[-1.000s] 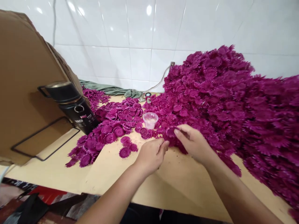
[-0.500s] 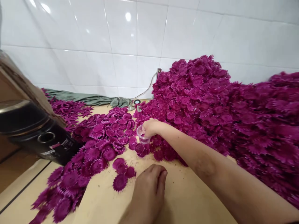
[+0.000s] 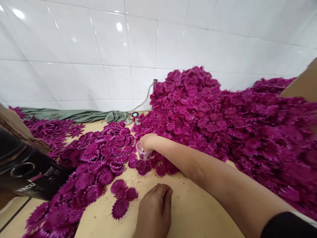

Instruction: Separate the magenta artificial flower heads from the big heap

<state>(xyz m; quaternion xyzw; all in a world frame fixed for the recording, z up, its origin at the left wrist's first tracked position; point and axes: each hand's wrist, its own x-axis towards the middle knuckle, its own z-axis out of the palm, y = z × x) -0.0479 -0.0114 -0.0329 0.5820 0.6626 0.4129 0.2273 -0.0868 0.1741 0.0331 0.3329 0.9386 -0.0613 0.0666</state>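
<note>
My right hand (image 3: 148, 141) reaches forward and sits over the mouth of a small clear plastic cup (image 3: 142, 153), fingers bent down into it; what they pinch is hidden. My left hand (image 3: 155, 208) rests on the tan tabletop (image 3: 193, 211) near the front edge, fingers curled together with nothing visible in them. Just left of it lie three loose magenta fabric flowers (image 3: 121, 198). A flat spread of the same flowers (image 3: 99, 158) lies to the left of the cup. A tall heap of magenta flowers (image 3: 223, 115) rises on the right.
A black vacuum flask (image 3: 27, 172) lies at the left edge beside brown cardboard (image 3: 12, 122). A green cloth (image 3: 74, 115) and a white cable (image 3: 145, 100) run along the white tiled wall. More cardboard (image 3: 303, 84) shows at the far right.
My right hand left the flower it held with the left hand and reached out to the plastic cup. My left hand dropped to the tabletop. The view swung to the right.
</note>
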